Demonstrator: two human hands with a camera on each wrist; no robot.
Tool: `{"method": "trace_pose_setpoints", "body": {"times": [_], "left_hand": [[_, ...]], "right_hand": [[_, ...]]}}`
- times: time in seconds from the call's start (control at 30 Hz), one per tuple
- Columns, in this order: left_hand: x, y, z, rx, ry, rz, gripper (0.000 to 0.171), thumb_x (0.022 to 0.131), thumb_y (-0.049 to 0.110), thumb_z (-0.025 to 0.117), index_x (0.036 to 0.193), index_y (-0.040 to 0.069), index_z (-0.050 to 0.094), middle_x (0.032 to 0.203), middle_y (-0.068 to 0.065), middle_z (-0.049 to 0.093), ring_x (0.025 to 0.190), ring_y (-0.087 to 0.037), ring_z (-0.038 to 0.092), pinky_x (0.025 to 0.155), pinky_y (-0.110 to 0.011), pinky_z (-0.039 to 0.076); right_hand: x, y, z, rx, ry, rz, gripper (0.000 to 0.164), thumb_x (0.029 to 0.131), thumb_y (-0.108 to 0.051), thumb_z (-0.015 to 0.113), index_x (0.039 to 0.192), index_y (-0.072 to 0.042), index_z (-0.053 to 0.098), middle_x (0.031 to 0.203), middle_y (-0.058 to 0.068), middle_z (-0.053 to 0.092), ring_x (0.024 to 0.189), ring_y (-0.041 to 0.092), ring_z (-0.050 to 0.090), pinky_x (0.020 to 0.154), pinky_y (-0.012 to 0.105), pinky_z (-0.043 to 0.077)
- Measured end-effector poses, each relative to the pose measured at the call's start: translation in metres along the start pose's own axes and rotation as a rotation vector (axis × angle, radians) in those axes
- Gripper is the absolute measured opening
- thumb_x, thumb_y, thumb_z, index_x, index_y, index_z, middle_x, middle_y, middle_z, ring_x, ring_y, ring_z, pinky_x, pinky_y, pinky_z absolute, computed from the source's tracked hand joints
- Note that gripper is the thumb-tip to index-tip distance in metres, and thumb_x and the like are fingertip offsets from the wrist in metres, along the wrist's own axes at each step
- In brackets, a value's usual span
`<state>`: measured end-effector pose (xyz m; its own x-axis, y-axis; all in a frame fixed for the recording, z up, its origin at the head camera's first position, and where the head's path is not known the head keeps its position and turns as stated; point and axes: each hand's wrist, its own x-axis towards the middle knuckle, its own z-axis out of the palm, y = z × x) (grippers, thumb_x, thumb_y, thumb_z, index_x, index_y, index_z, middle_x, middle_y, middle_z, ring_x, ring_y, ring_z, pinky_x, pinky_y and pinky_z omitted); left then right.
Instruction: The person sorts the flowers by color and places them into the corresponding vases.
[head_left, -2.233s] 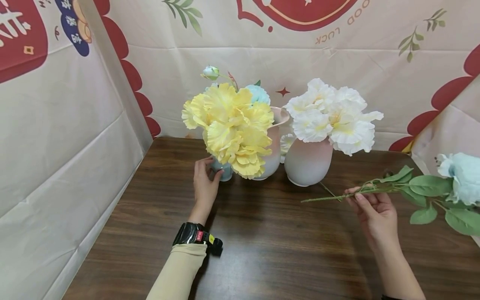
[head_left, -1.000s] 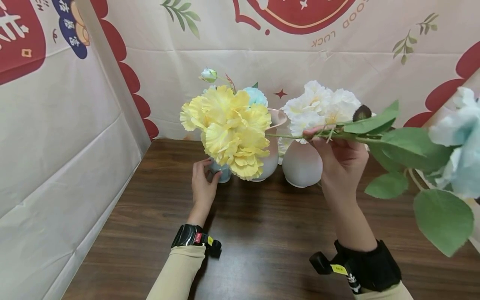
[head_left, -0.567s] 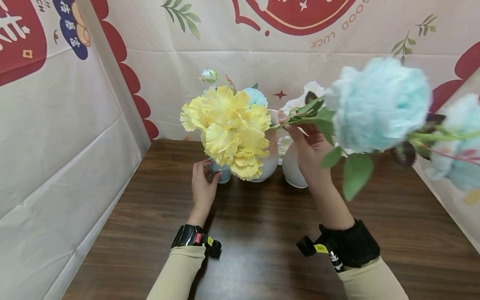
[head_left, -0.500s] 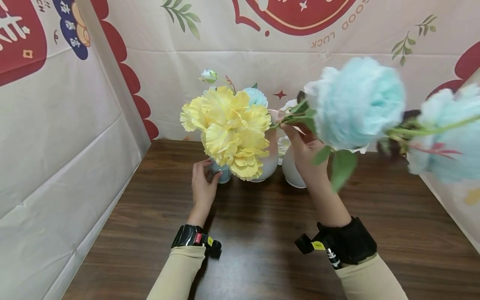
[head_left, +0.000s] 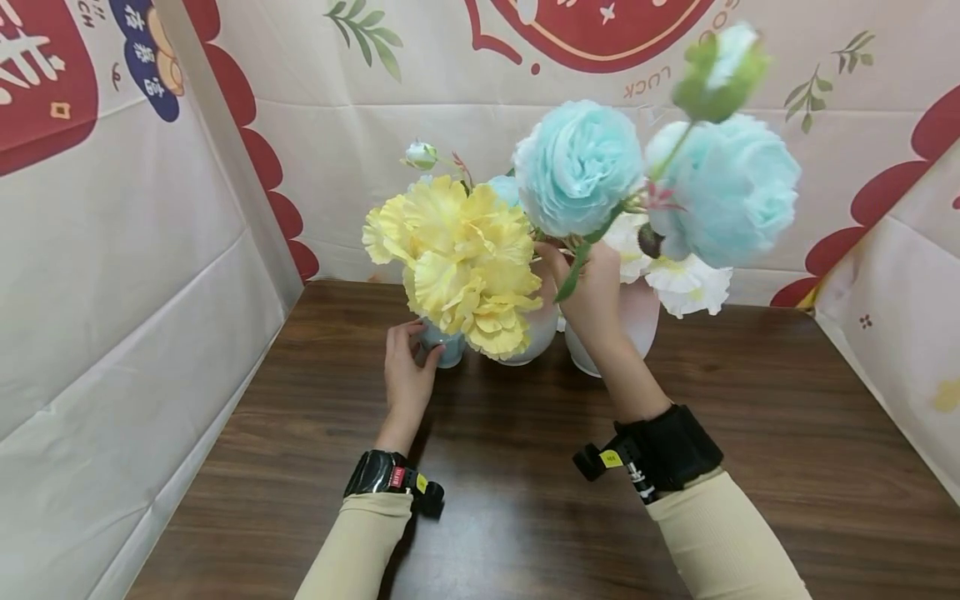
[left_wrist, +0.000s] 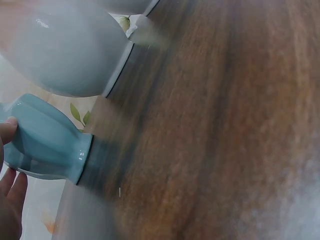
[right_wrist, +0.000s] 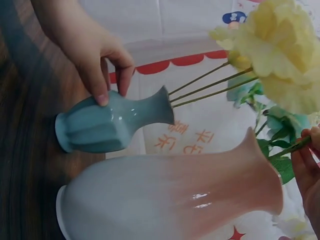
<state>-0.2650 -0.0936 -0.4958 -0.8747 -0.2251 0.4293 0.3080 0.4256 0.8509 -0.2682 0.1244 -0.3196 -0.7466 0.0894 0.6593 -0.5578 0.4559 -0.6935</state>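
My left hand (head_left: 408, 367) grips a small teal vase (right_wrist: 105, 125) between thumb and fingers; it stands upright on the table. Several stems of yellow flowers (head_left: 457, 258) rise from its neck. My right hand (head_left: 596, 300) pinches the green stem (right_wrist: 295, 146) of an artificial light blue flower spray (head_left: 585, 171), with two large blooms and a bud leaning right. The stem's lower end is at the flared rim of a tall pink-and-white vase (right_wrist: 175, 195); whether it is inside I cannot tell. Another light blue bloom (head_left: 504, 190) shows behind the yellow ones.
To the right stands a rounder pink-and-white vase (head_left: 637, 325) with white flowers (head_left: 686, 279), partly hidden by my right arm. The dark wooden table (head_left: 495, 500) runs back to a printed cloth backdrop (head_left: 322, 175), with cloth at both sides.
My right hand has carried the blue flower spray from the right, up and leftward to the tall vase's mouth; its blooms have swung up and left. My left hand has stayed on the teal vase.
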Motion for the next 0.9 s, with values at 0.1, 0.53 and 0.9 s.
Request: {"method": "trace_pose_setpoints", "body": {"times": [0.1,0.53,0.9], "left_hand": [[0.0,0.001,0.0,-0.005,0.0,0.004,0.038,0.089,0.01,0.074,0.121,0.0,0.055,0.134,-0.014,0.051,0.131,-0.032,0.052,0.107,-0.048,0.053],[-0.001,0.001,0.001,0.026,0.016,0.049,0.038,0.089,0.009,0.074,0.121,0.001,0.054,0.135,-0.015,0.05,0.129,-0.036,0.054,0.104,-0.051,0.054],[-0.002,0.0,0.0,0.018,0.01,0.017,0.04,0.09,0.011,0.073,0.123,0.002,0.053,0.135,-0.013,0.051,0.131,-0.034,0.052,0.106,-0.05,0.053]], "right_hand": [[0.004,0.006,0.003,0.021,-0.026,0.034,0.018,0.092,-0.009,0.071,0.105,0.003,0.069,0.1,0.019,0.073,0.092,0.026,0.072,0.071,0.011,0.054],[0.021,0.007,0.005,0.014,-0.105,0.057,0.031,0.092,0.003,0.052,0.116,-0.008,0.069,0.108,0.012,0.074,0.099,0.02,0.072,0.072,0.018,0.057],[0.036,0.011,0.008,-0.201,-0.141,0.005,0.029,0.093,0.013,0.054,0.115,-0.003,0.066,0.101,0.019,0.075,0.097,0.029,0.071,0.085,0.038,0.057]]}}
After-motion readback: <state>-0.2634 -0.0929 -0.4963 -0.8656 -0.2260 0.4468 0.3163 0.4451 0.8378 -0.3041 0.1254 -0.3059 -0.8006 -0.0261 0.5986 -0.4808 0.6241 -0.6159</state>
